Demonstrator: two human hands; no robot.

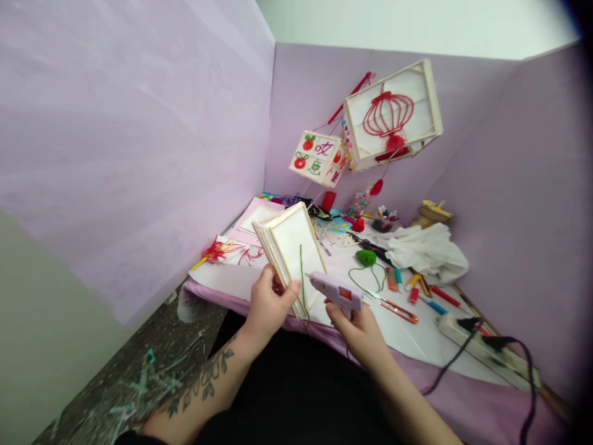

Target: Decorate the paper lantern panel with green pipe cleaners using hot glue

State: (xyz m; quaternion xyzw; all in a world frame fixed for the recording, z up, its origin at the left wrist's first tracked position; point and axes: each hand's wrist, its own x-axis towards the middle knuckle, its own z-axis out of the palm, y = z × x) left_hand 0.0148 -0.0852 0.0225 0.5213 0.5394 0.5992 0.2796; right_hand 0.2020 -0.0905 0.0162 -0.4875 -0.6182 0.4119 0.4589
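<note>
Your left hand (271, 300) holds the white framed box (290, 238) by its lower left side, with the thumb on the front. Your right hand (354, 327) is wrapped around the purple glue gun (338, 290); I can't tell if a finger squeezes the trigger. The box is tilted, up in front of you by the near edge of the table (273, 295). A green string (301, 262) lies along its front and hangs past the bottom. The gun's tip is right by the string, but I can't tell if they touch.

Keep the box still and squeeze gently, so only a thin line of glue should come out. The tip may be hot, so keep your left thumb well away. Loose string could bend, so lay it down bit by bit.
</note>
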